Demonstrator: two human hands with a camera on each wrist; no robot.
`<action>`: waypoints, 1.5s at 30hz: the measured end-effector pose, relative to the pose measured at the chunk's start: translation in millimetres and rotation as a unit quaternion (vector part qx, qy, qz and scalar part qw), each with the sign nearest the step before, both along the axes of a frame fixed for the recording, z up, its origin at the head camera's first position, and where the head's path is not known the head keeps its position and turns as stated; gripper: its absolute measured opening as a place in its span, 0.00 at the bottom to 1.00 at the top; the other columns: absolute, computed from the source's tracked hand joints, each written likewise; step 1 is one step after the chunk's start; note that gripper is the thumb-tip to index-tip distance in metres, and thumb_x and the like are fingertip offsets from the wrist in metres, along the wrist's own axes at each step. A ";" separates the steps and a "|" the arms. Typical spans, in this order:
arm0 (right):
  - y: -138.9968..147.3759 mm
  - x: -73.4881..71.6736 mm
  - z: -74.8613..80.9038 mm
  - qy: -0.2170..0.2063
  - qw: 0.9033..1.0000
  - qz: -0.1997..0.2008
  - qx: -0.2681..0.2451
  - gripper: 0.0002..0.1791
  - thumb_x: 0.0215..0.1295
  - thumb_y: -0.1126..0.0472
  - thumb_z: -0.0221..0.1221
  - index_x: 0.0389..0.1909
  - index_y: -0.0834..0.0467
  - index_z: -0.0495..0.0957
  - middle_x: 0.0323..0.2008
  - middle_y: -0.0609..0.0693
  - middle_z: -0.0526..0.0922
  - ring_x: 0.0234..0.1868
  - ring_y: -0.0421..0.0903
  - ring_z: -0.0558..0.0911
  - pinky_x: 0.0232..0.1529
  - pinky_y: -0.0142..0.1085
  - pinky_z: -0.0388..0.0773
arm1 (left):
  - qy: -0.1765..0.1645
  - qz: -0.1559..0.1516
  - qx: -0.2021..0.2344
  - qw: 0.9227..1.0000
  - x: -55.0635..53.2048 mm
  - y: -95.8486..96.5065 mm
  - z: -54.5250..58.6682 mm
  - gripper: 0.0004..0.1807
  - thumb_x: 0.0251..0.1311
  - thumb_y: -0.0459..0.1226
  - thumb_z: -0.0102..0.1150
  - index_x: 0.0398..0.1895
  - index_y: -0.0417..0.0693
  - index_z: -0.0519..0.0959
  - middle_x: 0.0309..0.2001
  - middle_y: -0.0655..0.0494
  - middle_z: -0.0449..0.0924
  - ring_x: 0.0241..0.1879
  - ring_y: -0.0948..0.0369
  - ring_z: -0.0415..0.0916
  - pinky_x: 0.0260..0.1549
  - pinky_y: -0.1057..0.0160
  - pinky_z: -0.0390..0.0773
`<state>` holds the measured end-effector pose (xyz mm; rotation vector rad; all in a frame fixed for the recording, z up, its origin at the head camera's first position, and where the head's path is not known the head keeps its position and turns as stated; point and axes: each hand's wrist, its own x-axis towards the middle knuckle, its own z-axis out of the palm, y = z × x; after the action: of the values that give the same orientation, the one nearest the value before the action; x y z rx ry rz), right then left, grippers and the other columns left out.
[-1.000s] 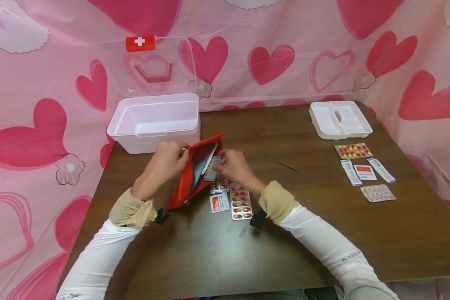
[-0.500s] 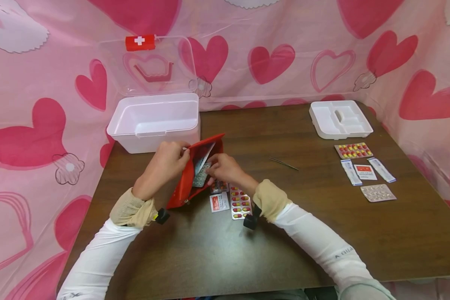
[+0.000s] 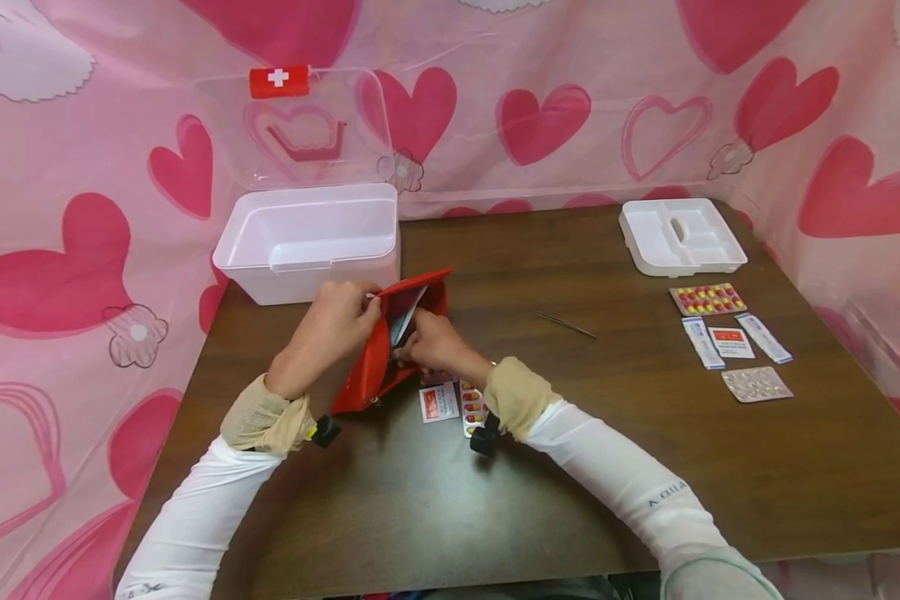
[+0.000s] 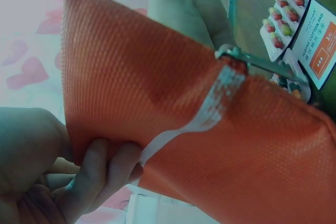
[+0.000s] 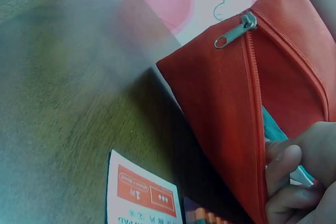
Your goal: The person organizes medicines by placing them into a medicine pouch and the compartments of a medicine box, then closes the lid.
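In the head view I see two hands at one red pouch [image 3: 362, 379] on the table [image 3: 570, 508]. The left hand [image 3: 330, 333] has a narrow grip, pinching the pouch's upper edge. The right hand [image 3: 437, 343] has its fingers inside the mouth; I cannot tell whether its grip holds anything. Just beside the pouch I count one square packet [image 3: 439, 403] and two pill packs, one with red-and-yellow capsules [image 3: 472, 408], the other mostly hidden under the right hand. Behind stands one white box [image 3: 307, 279], its one clear lid [image 3: 228, 125] raised. One thin metal tool [image 3: 566, 325] lies to the right, well apart. Farther right I count one white tray [image 3: 682, 237] and, in front of it, five items: two more pill packs, two slim sachets and another square packet.

From the left wrist I see the left fingers [image 4: 123, 163] folded over the red fabric, one white stripe [image 4: 184, 129] across it, and one metal zip pull [image 4: 262, 62]. The near packet reads "IODINE COTTON PAD".

From the right wrist I see the zip undone, the right fingers curled inside, and something blue-green [image 5: 272, 128] beside them.
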<state>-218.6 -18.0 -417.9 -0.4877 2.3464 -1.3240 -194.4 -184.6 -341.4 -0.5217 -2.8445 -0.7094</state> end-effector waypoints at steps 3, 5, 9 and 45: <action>4.8 -0.8 -1.1 0.018 1.000 -0.013 0.007 0.15 0.61 0.63 0.67 0.44 0.61 0.73 0.26 0.53 0.86 0.18 0.41 0.78 0.21 0.32 0.76 | 0.002 0.001 0.000 1.000 -0.1 -1.8 -0.2 0.13 0.63 0.30 0.50 0.42 0.34 0.84 0.30 0.43 0.86 0.22 0.55 0.75 0.22 0.63 0.73; 10.7 -1.4 -0.2 0.031 0.999 -0.015 0.010 0.14 0.61 0.62 0.67 0.42 0.60 0.74 0.27 0.53 0.86 0.22 0.40 0.79 0.25 0.31 0.76 | 0.003 0.001 -0.002 1.000 -0.1 -3.3 -0.1 0.13 0.63 0.30 0.51 0.42 0.34 0.84 0.30 0.43 0.85 0.23 0.55 0.75 0.23 0.63 0.73; 27.0 -2.9 3.7 0.048 0.999 -0.012 -0.003 0.09 0.61 0.63 0.65 0.39 0.59 0.77 0.30 0.52 0.86 0.28 0.41 0.80 0.30 0.31 0.74 | 0.006 0.000 -0.006 1.000 -1.2 -5.1 0.8 0.12 0.63 0.30 0.51 0.41 0.35 0.85 0.28 0.44 0.85 0.23 0.55 0.74 0.23 0.63 0.73; 113.1 35.8 -17.8 0.083 0.973 0.058 0.209 0.47 0.45 0.51 0.78 0.66 0.61 0.68 0.57 0.61 0.69 0.53 0.54 0.72 0.57 0.50 0.75 | -0.013 0.004 0.026 1.000 -5.8 -22.2 2.7 0.14 0.64 0.31 0.49 0.40 0.35 0.85 0.30 0.43 0.86 0.24 0.53 0.77 0.26 0.61 0.75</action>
<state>-182.8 95.1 -435.7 -0.6066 2.5929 -0.7281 -200.2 -206.8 -338.8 -0.4962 -2.8411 -0.7924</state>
